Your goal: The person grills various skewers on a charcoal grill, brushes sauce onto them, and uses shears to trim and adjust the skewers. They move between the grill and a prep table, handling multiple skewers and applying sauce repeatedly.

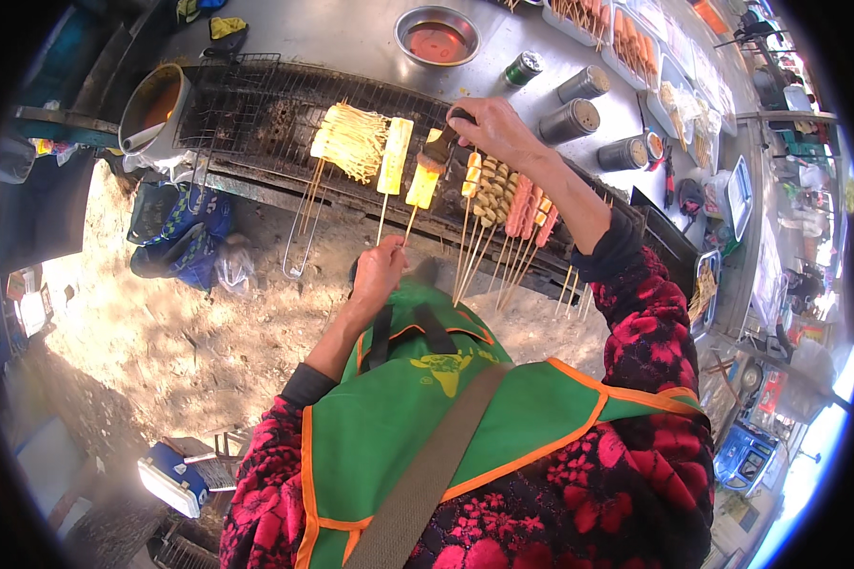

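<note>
My left hand [380, 270] pinches the wooden stick of a skewer with a yellow rectangular slab of food [423, 186], which lies on the grill. In my right hand [494, 126] is the dark handle of a basting brush [435, 152], whose bristles touch the upper part of that slab. Just left lies a second yellow slab [396, 155] on a stick, beside skewered enoki mushrooms [352, 142]. Right of the brush are skewers of white-and-brown cubes [472, 175], folded greyish-brown pieces [493, 192] and pink sausages [520, 206].
A steel bowl of reddish liquid [438, 43] and several shakers [569, 121] stand on the metal counter behind the grill. At the grill's left end hangs a pot of sauce [153, 107]. Trays of raw skewers [630, 48] line the upper right. Blue bags [179, 235] hang at left.
</note>
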### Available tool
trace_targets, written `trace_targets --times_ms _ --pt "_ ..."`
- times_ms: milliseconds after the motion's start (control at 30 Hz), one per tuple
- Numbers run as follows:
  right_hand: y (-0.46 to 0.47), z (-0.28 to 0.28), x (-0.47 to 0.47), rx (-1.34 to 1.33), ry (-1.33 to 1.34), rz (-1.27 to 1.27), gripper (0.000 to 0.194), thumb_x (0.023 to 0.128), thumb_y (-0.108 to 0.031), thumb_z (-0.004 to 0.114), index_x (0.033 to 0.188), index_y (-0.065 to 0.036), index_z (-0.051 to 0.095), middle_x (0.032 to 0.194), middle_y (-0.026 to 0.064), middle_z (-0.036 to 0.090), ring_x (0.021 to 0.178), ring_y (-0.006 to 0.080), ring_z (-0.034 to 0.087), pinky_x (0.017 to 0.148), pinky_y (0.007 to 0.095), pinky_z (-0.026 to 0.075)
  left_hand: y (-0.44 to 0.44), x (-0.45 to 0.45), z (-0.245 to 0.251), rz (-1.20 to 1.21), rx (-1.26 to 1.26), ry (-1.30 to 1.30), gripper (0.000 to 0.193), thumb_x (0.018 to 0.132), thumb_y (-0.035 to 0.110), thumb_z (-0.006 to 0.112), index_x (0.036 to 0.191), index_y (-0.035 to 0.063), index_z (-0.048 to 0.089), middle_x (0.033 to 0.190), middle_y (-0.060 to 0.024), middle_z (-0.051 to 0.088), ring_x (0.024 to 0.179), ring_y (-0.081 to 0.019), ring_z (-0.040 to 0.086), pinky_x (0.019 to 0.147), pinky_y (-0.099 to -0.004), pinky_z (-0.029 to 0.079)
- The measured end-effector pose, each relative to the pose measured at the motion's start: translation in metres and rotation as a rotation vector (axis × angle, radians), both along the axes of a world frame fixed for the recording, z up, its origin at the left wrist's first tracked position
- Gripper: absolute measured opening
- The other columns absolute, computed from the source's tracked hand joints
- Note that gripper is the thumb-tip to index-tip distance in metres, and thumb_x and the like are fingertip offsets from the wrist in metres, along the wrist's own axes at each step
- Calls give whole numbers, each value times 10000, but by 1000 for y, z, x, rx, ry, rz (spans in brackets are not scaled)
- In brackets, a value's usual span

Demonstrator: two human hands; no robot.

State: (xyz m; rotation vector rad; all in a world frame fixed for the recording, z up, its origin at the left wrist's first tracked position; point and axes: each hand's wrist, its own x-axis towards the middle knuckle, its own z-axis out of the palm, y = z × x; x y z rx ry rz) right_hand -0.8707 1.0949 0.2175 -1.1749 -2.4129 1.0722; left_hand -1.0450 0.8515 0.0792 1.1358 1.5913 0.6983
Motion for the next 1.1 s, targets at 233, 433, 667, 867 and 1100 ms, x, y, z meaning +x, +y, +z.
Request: trace_targets --times_ms 233,433,667,867,1100 --pt "6 -9 0 -91 -48 144 288 880 -228 512 941 40 600 747 160 651 685 197 677 634 308 504 0 1 -5 -14 6 28 178 892 79 509 1047 35 583 662 -57 637 426 -141 540 410 -288 432" --pt "21 0 -1 96 35 -222 264 856 -210 533 906 38 609 718 152 654 668 214 675 655 320 511 -8 -9 24 -79 355 467 295 871 140 527 1158 70 514 851 -154 627 701 -358 610 590 -439 493" --pt "10 -19 -38 -144 35 116 251 870 -226 551 943 8 607 683 102 664 655 157 662 655 291 520 7 -28 -7 -8 260 390 286 863 96 537 1149 87 530 762 -115 631 677 -298 628 595 -383 495" --pt "7 -1 -46 -87 131 -79 243 852 -208 532 898 17 612 679 126 662 657 199 674 662 318 513 4 -34 -20 6 245 307 240 864 77 526 1097 86 581 658 -98 626 623 -264 630 586 -364 493" --pt "42 0 -34 174 245 -382 183 842 -146 552 859 25 613 697 151 656 653 218 676 642 315 511 9 -39 -10 -15 216 236 256 880 94 526 1131 74 571 660 -93 626 545 -220 610 521 -340 478"
